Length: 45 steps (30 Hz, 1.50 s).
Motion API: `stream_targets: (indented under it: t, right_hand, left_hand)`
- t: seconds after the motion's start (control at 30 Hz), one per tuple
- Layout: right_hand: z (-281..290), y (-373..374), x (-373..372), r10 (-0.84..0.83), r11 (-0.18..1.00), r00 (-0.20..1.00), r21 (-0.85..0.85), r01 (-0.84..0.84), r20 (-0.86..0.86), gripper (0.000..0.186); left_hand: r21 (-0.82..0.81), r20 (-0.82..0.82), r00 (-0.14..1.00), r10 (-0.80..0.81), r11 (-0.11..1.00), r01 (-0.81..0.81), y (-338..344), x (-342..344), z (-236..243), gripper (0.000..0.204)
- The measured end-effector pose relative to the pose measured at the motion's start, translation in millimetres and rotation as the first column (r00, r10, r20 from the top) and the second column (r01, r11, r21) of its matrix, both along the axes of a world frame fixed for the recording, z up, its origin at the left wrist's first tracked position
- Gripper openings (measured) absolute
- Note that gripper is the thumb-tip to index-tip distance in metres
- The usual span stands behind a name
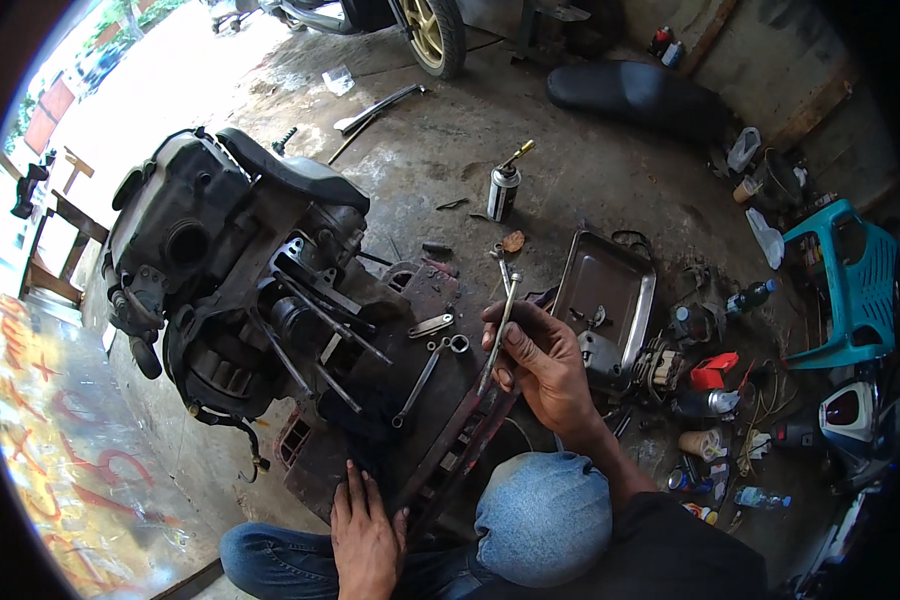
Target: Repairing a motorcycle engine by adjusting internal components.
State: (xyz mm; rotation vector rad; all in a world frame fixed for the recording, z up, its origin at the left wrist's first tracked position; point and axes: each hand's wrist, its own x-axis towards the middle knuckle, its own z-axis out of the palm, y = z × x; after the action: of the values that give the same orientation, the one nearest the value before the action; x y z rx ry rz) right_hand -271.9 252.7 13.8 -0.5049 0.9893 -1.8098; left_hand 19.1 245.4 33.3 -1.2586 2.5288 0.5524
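My right hand (548, 365) pinches a long, thin metal wrench (503, 325) with a socket-like head, raised above the right edge of a low, worn reddish metal stand (460, 430). With its fingers stretched out, my left hand (365, 530) lies flat at the stand's near edge, beside a dark cloth (370, 440). A partly dismantled engine (220, 260) sits on the left, its long bare studs (340, 325) pointing toward the stand. Between the engine and my right hand lie a ring spanner (425, 385) and a shorter spanner (431, 325).
Right of my hand stands a metal tray (645, 300) with small parts; a finned cylinder (658, 365) is beside it. A spray can (504, 192) stands farther off. Bottles, cups and a teal plastic stool (815, 300) crowd the right. A motorcycle seat (635, 92) lies behind.
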Motion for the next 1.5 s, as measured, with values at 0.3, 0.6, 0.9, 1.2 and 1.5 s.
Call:
stream_targets:
  t: [0.3,0.6,0.9,1.2,1.5]
  right_hand:
    - [-3,-4,5,0.077,0.996,0.997,-0.055,-0.076,0.016,0.027]
    - [-5,-4,6,0.081,0.995,0.996,-0.060,-0.080,0.022,0.027]
    - [-4,-37,-7,-0.062,0.995,0.984,0.071,0.075,-0.165,0.049]
    - [-9,-123,-2,0.008,0.999,0.905,0.046,0.012,-0.425,0.038]
    - [-26,-154,27,-0.027,0.995,0.934,0.076,0.058,-0.357,0.031]
  left_hand:
    - [-0.038,0.045,0.999,0.013,0.999,-0.011,5,-6,-4,0.064]
    - [0.017,-0.046,0.995,0.086,0.996,-0.085,-3,-6,2,0.056]
    - [-0.187,-0.477,0.871,0.116,0.955,-0.229,-37,59,46,0.038]
    - [-0.459,-0.703,0.590,0.397,0.380,-0.803,-42,165,40,0.036]
    - [-0.385,-0.751,0.530,0.394,0.390,-0.836,-15,215,-6,0.042]
